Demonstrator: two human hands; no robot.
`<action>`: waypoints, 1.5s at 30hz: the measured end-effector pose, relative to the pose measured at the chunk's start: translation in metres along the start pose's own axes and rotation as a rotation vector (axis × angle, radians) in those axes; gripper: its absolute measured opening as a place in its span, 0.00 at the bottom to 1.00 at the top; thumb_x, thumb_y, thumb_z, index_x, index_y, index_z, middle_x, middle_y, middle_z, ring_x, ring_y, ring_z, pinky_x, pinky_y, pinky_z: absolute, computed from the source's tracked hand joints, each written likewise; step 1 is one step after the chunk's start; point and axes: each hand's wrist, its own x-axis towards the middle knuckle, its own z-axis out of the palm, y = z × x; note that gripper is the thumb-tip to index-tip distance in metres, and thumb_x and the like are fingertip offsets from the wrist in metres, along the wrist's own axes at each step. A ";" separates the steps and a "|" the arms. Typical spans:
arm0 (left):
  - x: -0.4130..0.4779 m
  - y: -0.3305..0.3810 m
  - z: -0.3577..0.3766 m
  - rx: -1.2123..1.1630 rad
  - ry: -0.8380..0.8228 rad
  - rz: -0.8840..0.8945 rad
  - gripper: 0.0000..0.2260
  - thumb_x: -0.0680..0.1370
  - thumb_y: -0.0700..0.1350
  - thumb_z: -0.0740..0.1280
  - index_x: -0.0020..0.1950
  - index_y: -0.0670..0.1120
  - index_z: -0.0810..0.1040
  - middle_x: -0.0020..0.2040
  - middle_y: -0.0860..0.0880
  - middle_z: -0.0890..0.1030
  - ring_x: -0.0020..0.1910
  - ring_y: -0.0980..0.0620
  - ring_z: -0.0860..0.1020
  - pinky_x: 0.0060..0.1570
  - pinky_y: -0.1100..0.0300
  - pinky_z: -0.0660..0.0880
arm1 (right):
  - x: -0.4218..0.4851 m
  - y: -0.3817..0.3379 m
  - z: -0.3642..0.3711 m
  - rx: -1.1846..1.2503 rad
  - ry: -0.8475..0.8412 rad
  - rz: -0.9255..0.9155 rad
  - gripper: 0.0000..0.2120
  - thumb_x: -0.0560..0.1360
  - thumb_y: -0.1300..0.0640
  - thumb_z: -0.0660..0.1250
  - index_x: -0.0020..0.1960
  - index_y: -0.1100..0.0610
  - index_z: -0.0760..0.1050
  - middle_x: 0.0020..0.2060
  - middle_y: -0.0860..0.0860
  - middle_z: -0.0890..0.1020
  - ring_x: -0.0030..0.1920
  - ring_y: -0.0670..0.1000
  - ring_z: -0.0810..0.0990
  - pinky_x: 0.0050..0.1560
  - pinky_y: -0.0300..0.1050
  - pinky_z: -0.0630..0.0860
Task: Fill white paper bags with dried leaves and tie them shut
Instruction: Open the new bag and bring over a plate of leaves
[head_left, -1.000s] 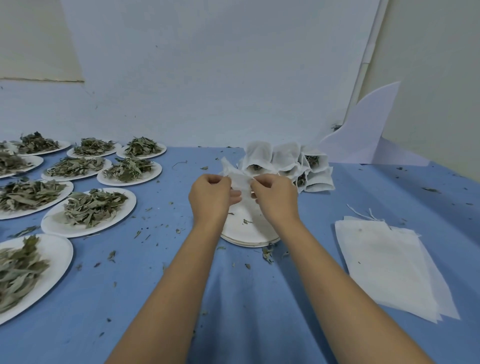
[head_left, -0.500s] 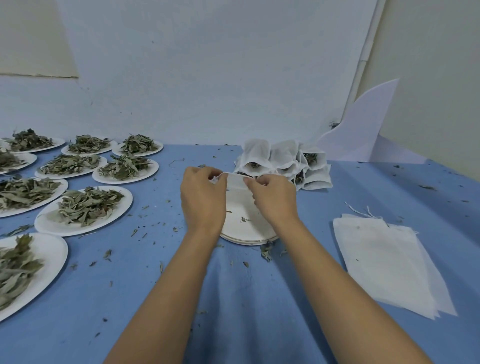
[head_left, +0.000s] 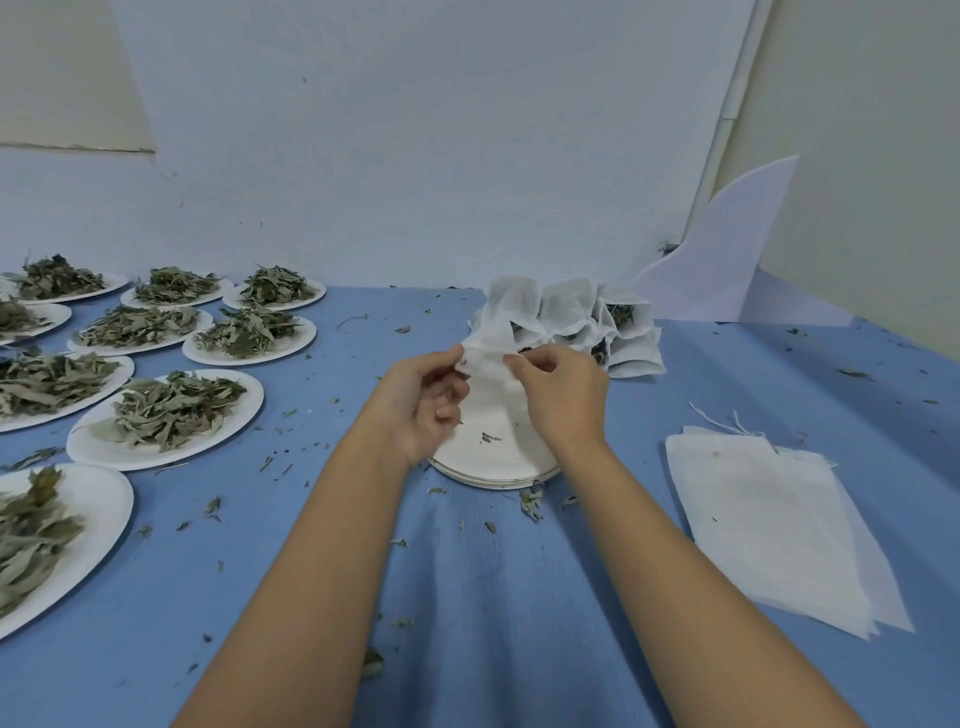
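Observation:
Both hands hold one white paper bag (head_left: 485, 358) by its top edge above a stack of bare white plates (head_left: 493, 457). My left hand (head_left: 421, 400) pinches the bag's left corner, my right hand (head_left: 563, 395) the right corner. The bag hangs down between them; its inside is hidden. Behind it stands a cluster of filled white bags (head_left: 582, 322) with leaves showing in their mouths. A pile of flat unfilled bags (head_left: 769, 525) lies at the right. Plates of dried leaves (head_left: 171, 410) cover the left side of the table.
The blue tablecloth (head_left: 467, 597) is strewn with leaf crumbs. A white wall backs the table, and a curved white foam sheet (head_left: 727, 249) leans at the back right. Several leaf plates reach the left edge of view.
My hands have lifted slightly and spread the bag's top edge between them. My left hand has turned palm inward with its lower fingers loosened.

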 end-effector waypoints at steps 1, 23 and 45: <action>0.000 0.000 0.000 -0.031 -0.029 -0.029 0.07 0.77 0.39 0.64 0.38 0.43 0.75 0.28 0.50 0.76 0.23 0.58 0.70 0.17 0.69 0.58 | 0.000 -0.003 -0.001 0.087 -0.028 0.070 0.08 0.74 0.56 0.70 0.38 0.59 0.80 0.29 0.44 0.76 0.36 0.46 0.74 0.38 0.33 0.68; 0.008 -0.003 -0.004 0.270 0.114 0.449 0.18 0.75 0.40 0.69 0.60 0.52 0.67 0.43 0.51 0.74 0.37 0.57 0.72 0.37 0.63 0.70 | -0.005 -0.028 0.006 0.836 -0.428 0.469 0.08 0.73 0.62 0.65 0.37 0.54 0.77 0.31 0.45 0.79 0.39 0.45 0.77 0.36 0.37 0.75; 0.005 -0.025 0.002 1.211 0.345 0.893 0.11 0.78 0.34 0.57 0.55 0.40 0.76 0.49 0.43 0.79 0.48 0.43 0.77 0.47 0.49 0.73 | -0.011 -0.014 0.020 -0.061 -0.110 -0.263 0.12 0.74 0.66 0.64 0.57 0.60 0.75 0.53 0.51 0.79 0.53 0.47 0.74 0.47 0.32 0.64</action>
